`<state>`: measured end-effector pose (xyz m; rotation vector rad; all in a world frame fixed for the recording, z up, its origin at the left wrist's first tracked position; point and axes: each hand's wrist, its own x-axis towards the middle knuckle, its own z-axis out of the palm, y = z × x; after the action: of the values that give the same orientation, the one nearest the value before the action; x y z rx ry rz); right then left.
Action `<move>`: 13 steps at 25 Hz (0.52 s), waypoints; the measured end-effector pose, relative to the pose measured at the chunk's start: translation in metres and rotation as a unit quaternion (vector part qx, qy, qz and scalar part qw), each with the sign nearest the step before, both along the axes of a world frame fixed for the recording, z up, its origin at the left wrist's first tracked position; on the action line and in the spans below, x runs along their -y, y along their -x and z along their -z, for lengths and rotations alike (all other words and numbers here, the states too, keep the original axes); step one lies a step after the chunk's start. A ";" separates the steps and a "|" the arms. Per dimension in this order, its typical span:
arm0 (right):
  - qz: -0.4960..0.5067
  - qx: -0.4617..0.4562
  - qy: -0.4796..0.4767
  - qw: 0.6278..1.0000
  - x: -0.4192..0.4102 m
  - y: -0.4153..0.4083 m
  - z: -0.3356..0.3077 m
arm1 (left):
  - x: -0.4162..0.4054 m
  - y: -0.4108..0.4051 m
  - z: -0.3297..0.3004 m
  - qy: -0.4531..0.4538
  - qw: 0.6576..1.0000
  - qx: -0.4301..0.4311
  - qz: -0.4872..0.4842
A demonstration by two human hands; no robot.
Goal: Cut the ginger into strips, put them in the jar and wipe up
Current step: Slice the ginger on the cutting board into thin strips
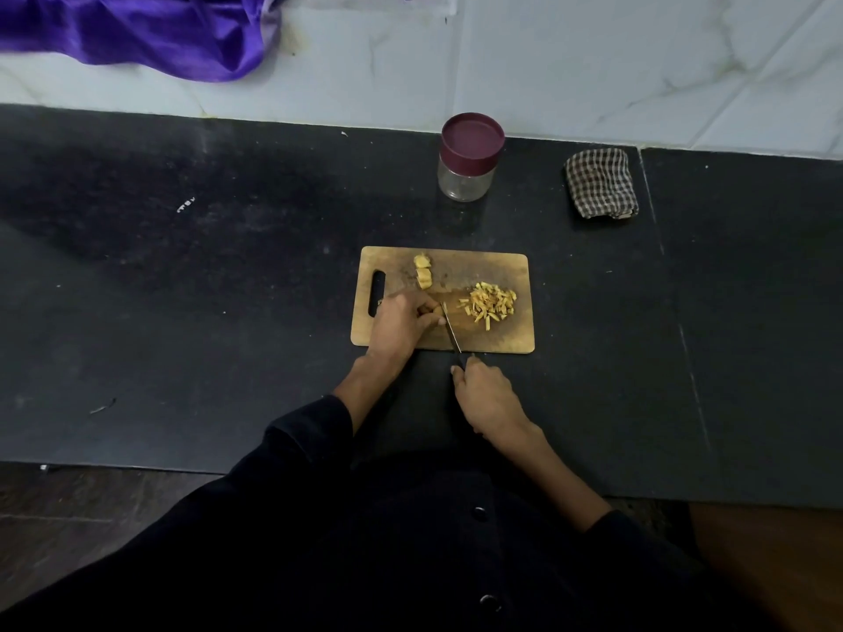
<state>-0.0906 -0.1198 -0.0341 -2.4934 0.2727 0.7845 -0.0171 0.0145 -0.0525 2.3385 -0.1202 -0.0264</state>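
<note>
Black stone counter (pixel 228 275) bears a wooden cutting board (pixel 497 266) with the lidded jar (pixel 470 159) and folded cloth (pixel 600 182) well beyond it. Left hand (pixel 401 323) curls over a ginger piece at the board's middle, largely hiding it; right hand (pixel 486 394) grips the knife (pixel 451 330), blade just beside the left fingertips, pointing away. Cut strips (pixel 490 305) lie right of the blade, uncut chunks (pixel 423 275) beyond the left hand.

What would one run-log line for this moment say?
stage: cutting | left hand: holds ginger on board | right hand: grips knife | strips: piled on board | jar: lidded
</note>
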 end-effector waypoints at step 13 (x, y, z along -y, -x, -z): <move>0.027 0.029 -0.041 0.998 0.003 -0.001 -0.008 | -0.003 0.002 -0.003 0.002 1.000 -0.026 0.010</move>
<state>-0.0900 -0.1232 -0.0257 -2.4175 0.2805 0.6877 -0.0196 0.0170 -0.0494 2.3302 -0.1173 -0.0978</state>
